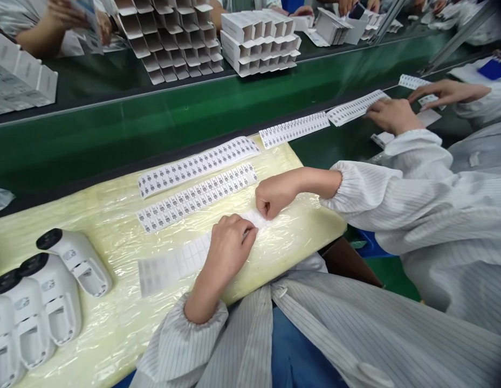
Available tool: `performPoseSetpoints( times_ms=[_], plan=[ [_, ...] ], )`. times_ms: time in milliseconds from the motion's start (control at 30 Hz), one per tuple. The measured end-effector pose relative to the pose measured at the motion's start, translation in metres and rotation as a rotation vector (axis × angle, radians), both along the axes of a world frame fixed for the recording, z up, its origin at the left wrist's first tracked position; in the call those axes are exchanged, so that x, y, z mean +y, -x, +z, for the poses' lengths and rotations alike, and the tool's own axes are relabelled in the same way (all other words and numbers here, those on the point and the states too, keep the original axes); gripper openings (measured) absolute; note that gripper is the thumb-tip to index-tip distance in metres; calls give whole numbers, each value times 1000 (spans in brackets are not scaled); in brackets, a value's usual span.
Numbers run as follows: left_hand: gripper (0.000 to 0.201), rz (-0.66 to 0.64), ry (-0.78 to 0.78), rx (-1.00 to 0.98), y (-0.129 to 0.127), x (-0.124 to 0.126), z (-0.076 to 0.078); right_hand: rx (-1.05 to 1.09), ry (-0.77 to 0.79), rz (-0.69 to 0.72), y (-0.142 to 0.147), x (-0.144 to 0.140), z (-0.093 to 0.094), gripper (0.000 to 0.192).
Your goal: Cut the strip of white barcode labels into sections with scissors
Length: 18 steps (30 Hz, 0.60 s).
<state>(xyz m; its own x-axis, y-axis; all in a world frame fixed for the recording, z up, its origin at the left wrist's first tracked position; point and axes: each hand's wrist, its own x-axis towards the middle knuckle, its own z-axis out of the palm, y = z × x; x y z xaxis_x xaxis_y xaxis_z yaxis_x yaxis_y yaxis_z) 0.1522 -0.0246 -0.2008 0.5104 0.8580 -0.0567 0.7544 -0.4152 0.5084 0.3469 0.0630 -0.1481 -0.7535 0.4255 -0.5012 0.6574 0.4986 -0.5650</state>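
A pale strip of blank-looking labels (173, 267) lies slantwise on the plastic-covered table, under both hands. My left hand (230, 242) rests over its middle, thumb and forefinger pinched together at the strip. Curled into a fist, my right hand (276, 195) presses at the strip's right end; what its fingertips hold is hidden. Just beyond the hands lie a strip of printed labels (197, 198) and, behind it, a second printed label strip (199, 166).
White plastic device housings (78, 261) with black tops stand at the left. A co-worker's hands (396, 116) handle more label strips (294, 129) at the right. Stacked white boxes (258, 46) line the conveyor behind a green side wall (161, 116). Other people work across it.
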Motion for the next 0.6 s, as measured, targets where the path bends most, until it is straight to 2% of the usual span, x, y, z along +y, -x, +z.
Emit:
performPoseSetpoints(
  times_ms=[100, 267, 400, 500, 600],
  plan=[
    [13, 4, 7, 23, 1, -3, 0, -90, 11, 119, 0, -1, 3, 21],
    [17, 17, -11, 109, -4, -6, 1, -130, -86, 200, 4, -3, 5, 21],
    [20, 13, -39, 191, -10, -8, 4, -85, -222, 174, 1, -9, 0, 12],
    [21, 10, -62, 226, -11, -8, 4, -34, -376, 127, -3, -15, -3, 15],
    [19, -1, -83, 221, -10, -7, 1, 6, -424, 122, -6, -21, -3, 18]
  ],
)
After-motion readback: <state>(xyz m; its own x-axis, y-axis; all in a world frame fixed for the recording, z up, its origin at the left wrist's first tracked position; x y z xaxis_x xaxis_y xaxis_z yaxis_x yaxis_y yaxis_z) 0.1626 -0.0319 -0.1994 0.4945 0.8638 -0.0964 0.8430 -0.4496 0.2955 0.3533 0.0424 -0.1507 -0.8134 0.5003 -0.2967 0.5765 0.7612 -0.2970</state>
